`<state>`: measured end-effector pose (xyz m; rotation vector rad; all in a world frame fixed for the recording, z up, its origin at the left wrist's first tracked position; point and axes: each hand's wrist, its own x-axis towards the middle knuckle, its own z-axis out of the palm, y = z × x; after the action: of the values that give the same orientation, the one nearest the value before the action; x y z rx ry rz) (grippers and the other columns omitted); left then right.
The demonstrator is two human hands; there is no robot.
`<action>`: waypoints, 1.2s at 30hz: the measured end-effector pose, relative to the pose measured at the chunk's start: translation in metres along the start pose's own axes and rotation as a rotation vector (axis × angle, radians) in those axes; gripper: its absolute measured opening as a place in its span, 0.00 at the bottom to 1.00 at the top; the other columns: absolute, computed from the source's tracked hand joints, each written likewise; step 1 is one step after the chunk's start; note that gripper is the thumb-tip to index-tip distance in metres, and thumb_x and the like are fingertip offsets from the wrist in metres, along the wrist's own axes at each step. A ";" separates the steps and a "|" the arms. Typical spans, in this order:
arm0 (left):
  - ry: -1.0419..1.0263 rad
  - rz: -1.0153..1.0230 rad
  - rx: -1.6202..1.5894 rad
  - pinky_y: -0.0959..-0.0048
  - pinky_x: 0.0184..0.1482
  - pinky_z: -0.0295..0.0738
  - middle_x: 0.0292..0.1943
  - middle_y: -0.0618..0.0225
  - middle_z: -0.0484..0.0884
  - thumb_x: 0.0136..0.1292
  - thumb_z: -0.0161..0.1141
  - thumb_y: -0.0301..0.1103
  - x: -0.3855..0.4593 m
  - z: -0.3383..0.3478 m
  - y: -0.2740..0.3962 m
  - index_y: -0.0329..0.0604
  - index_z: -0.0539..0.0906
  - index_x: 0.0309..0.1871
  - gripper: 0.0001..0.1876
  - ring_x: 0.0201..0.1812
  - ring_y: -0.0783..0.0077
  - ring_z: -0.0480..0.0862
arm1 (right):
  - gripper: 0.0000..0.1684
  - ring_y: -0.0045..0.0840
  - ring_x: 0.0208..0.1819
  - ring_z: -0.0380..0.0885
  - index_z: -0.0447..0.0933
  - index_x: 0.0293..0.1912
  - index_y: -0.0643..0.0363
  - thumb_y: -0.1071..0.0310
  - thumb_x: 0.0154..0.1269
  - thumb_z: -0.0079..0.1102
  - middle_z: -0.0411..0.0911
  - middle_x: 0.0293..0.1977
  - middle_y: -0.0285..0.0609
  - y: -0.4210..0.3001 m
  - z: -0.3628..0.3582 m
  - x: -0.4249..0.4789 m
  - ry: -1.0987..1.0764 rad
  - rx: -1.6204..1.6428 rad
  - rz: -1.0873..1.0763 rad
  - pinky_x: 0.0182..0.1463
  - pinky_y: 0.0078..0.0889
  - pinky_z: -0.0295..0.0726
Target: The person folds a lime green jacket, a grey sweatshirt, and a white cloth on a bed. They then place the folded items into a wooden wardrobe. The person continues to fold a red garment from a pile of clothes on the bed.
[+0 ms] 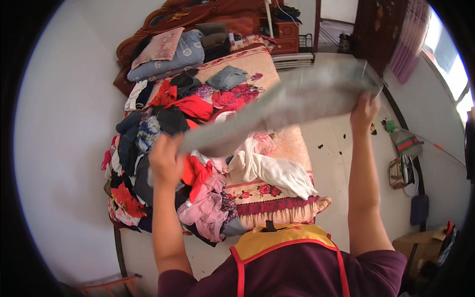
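A grey-green cloth garment (297,100), blurred by motion, is stretched in the air over the bed between my two hands. My left hand (167,159) grips its lower left end, above a heap of clothes. At its upper right end, my right hand (365,109) grips it over the floor beside the bed. Beneath it, a cream-white garment (278,172) lies across the floral bedspread (259,191). Red garments (193,105), a pink garment (206,219) and dark clothes are piled on the bed's left part. Folded blue jeans (227,78) lie farther back.
Pillows and a rolled blue-grey quilt (174,57) lie by the carved wooden headboard (148,22). A wooden nightstand (287,35) stands beyond. Bags (406,143), a blue case (419,209) and a cardboard box (417,248) line the right wall. An orange frame (111,287) is at bottom left.
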<state>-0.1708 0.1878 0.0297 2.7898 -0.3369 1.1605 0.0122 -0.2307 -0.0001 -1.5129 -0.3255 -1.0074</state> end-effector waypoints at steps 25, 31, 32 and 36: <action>-0.162 -1.323 -0.013 0.59 0.56 0.66 0.62 0.47 0.63 0.46 0.48 0.17 -0.360 0.155 0.074 0.47 0.80 0.52 0.27 0.56 0.47 0.70 | 0.10 0.33 0.39 0.73 0.77 0.30 0.51 0.70 0.41 0.59 0.72 0.30 0.36 0.042 -0.168 -0.392 -1.466 -0.522 0.208 0.42 0.34 0.75; -0.298 -0.569 -0.067 0.58 0.59 0.63 0.62 0.51 0.64 0.42 0.50 0.15 -0.243 0.135 0.098 0.43 0.82 0.44 0.23 0.57 0.45 0.68 | 0.09 0.33 0.43 0.73 0.79 0.32 0.49 0.67 0.45 0.58 0.73 0.34 0.37 0.053 -0.172 -0.411 -1.726 -0.584 0.158 0.46 0.34 0.74; -0.371 -0.481 -0.073 0.57 0.59 0.63 0.62 0.52 0.65 0.43 0.51 0.16 -0.225 0.133 0.103 0.43 0.82 0.43 0.21 0.57 0.45 0.68 | 0.08 0.33 0.43 0.73 0.79 0.32 0.49 0.67 0.47 0.57 0.73 0.35 0.38 0.054 -0.170 -0.415 -1.781 -0.590 0.150 0.47 0.34 0.74; -0.577 -0.201 -0.091 0.51 0.61 0.61 0.60 0.57 0.68 0.47 0.55 0.21 -0.202 0.142 0.114 0.40 0.84 0.36 0.12 0.58 0.45 0.67 | 0.09 0.32 0.47 0.73 0.80 0.35 0.51 0.64 0.52 0.56 0.75 0.36 0.40 0.070 -0.162 -0.448 -1.904 -0.715 0.206 0.48 0.35 0.73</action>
<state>-0.2393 0.0858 -0.2127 2.9340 -0.1364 0.2763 -0.2631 -0.2416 -0.3943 -2.6840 -1.1192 0.9232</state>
